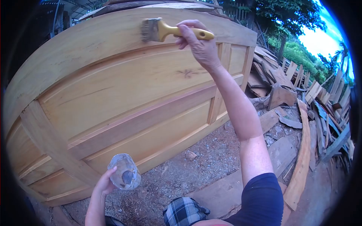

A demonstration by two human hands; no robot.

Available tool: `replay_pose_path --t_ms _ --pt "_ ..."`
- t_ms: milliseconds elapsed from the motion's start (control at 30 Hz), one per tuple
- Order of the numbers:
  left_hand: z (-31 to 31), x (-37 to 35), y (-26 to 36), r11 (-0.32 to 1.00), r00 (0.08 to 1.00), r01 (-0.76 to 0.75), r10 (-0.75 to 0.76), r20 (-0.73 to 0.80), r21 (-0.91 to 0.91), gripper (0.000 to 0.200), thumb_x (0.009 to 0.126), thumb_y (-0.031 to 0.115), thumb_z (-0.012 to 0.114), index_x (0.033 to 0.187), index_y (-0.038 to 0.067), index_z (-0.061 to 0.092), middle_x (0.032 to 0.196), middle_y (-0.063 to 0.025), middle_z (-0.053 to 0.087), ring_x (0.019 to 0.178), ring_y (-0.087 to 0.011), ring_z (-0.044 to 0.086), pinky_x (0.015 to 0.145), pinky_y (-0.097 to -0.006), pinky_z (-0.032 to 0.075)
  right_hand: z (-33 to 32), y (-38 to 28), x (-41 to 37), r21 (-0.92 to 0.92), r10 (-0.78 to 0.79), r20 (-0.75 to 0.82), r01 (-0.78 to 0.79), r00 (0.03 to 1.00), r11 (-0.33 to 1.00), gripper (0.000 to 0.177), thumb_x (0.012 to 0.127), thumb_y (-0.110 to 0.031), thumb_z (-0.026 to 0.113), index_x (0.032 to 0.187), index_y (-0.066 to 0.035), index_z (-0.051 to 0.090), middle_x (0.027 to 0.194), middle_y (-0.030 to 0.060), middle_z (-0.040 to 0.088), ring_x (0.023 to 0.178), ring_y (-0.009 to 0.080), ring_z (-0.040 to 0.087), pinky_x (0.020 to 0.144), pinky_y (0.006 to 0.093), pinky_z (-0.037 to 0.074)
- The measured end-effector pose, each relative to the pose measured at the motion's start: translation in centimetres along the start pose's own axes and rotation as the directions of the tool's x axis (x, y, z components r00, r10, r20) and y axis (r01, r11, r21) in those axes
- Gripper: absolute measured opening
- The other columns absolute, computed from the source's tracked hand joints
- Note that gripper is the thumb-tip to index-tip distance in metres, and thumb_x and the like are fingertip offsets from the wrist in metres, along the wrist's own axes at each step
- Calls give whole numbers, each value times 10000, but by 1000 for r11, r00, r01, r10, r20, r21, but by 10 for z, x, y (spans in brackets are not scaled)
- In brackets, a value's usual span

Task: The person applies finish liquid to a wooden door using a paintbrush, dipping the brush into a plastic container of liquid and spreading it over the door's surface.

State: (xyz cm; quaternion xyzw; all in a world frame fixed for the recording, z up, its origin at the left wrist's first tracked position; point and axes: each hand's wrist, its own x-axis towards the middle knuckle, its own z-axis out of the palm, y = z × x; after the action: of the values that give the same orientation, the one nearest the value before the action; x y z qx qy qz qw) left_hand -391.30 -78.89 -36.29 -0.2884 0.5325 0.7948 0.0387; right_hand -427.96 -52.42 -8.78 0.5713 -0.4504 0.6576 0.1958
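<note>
My right hand (pixel 199 40) is closed around the yellow handle of a wide paintbrush (pixel 166 31). Its dark bristles point left and overlap the top rail of a large panelled wooden door (pixel 124 83), which stands on its long edge in front of me. Lower down, my left hand (pixel 104 183) grips a cut-open, whitish plastic container (pixel 124 171) by its side, with the thumb at the rim. A small dark patch shows at the bottom of the container. The door has recessed panels, pale yellowish wood and a dark knot near its middle.
Gravelly ground (pixel 188 162) lies below the door, with a flat board (pixel 226 192) on it near my feet. A long curved plank (pixel 300 154) and heaped wood scraps (pixel 279 75) are on the right. More boards (pixel 169 5) show behind the door's top edge.
</note>
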Motion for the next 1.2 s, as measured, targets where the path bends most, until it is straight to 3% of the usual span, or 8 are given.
replay_pose_path --t_ms 233,500,633,700,767,800,900,1200 --pt "-34 -2 -24 1000 998 19 -20 -51 -23 788 856 530 643 1483 141 367 1436 -151 480 1306 -369 460 1010 -642 362 -226 63 14 -664 -106 -580 -393 808 637 201 932 -304 686 996 -114 691 832 58 707 698 133 691 640 304 535" --pt "-52 -27 -40 1000 997 31 -31 -67 -1 777 848 587 619 1465 175 393 1412 -120 510 1226 -311 535 926 -562 429 -4 10 101 -891 -321 -61 93 945 445 296 947 -385 615 935 -95 674 777 171 679 735 369 671 648 442 511" --pt "-57 -41 -41 1000 1000 7 -7 3 -18 816 862 593 615 1501 170 334 1459 -134 455 1315 -329 458 1000 -613 375 159 -58 93 -695 -424 61 343 904 632 302 946 -324 596 880 -39 670 623 146 642 617 343 663 598 422 513" --pt "-56 -47 -41 998 999 -29 30 19 -59 794 884 559 613 1503 147 336 1467 -134 451 1324 -331 453 1011 -603 383 235 -87 84 -438 -327 54 317 943 841 315 970 -328 603 932 -36 712 687 64 705 624 125 707 568 240 547" --pt "-55 -56 -44 994 997 -62 67 46 -90 771 905 526 610 1504 124 337 1474 -135 447 1333 -332 448 1023 -594 391 308 -93 88 -193 -332 60 337 942 921 308 946 -294 595 890 -3 676 634 126 670 601 260 698 572 359 549" --pt "-53 -61 -43 991 993 -82 90 74 -109 754 916 512 606 1502 120 341 1470 -133 452 1334 -315 451 1036 -567 394 341 -105 85 22 -161 146 160 976 987 332 963 -298 625 989 28 680 731 120 711 651 143 719 563 232 576" --pt "-57 -76 -42 985 984 -98 117 131 -140 720 930 473 611 1498 117 348 1466 -130 456 1338 -288 451 1073 -514 385 420 -90 87 340 -38 356 -92 934 936 289 963 -229 636 1032 50 622 877 184 697 709 192 731 612 261 620" --pt "-83 -116 -32 899 944 -284 322 64 -334 707 908 409 664 1463 74 383 1394 -108 519 1282 -245 500 1060 -447 410 176 -23 118 237 121 -33 -110 992 965 261 960 -218 648 1044 27 618 944 182 699 761 249 733 639 302 631"
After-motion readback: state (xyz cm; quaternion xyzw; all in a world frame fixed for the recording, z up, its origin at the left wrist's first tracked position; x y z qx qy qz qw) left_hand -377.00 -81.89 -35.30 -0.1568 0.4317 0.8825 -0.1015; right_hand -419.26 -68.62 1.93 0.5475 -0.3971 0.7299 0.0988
